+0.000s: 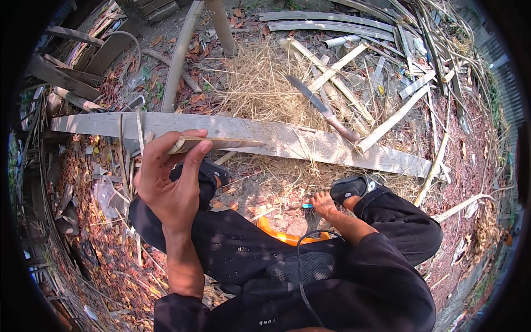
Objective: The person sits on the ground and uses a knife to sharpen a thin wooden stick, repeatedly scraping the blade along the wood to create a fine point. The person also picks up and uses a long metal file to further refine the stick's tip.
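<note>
Raised over the left of the plank, my left hand pinches a narrow piece of split wood between thumb and fingers. The piece tapers toward the right and is held nearly level. My right hand is low by my right shoe, its fingers curled down, with a small bright blue thing at the fingertips; what they grip is hidden. Across the ground before me lies a long grey plank. A machete rests with its brown handle over the plank and its blade pointing away.
Dry straw-like shavings heap beyond the plank. Split bamboo lengths lie at the right, with long grey strips farther back. A curved orange object sits between my legs. Wooden posts and stacked boards stand at far left.
</note>
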The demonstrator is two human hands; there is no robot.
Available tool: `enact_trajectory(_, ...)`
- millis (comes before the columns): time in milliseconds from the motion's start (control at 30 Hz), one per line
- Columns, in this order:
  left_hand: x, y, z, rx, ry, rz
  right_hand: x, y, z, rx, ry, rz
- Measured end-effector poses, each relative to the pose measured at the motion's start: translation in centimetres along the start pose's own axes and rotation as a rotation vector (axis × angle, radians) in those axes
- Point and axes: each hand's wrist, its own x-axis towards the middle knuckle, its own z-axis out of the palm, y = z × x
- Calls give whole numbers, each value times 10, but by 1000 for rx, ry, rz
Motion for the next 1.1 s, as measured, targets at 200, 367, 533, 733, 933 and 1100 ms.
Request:
enact_trajectory(200, -6, -1, -7, 9, 42, 61, -13, 14, -170, 589, -301, -82)
enact_trajectory(367, -9, 0, -9, -26, -5, -21, -78, 23, -304, 1140, 138, -78)
enact_trajectory(533, -5, 6, -15, 91, -109, 49, -145, -30, -361, 1263, 432, -113)
enact_trajectory(733, -6, 18, -15, 233, -112, 56, -151, -69, -350, 1962, 328, -212)
enact_trajectory(933, -15, 25, -17, 39, -94, -78, -146, -81, -352, 1452, 624, -18)
enact_trajectory(1100, -25, 29, -13, -44, -41, 5, -152, -108, -382, 1241, 933, -78)
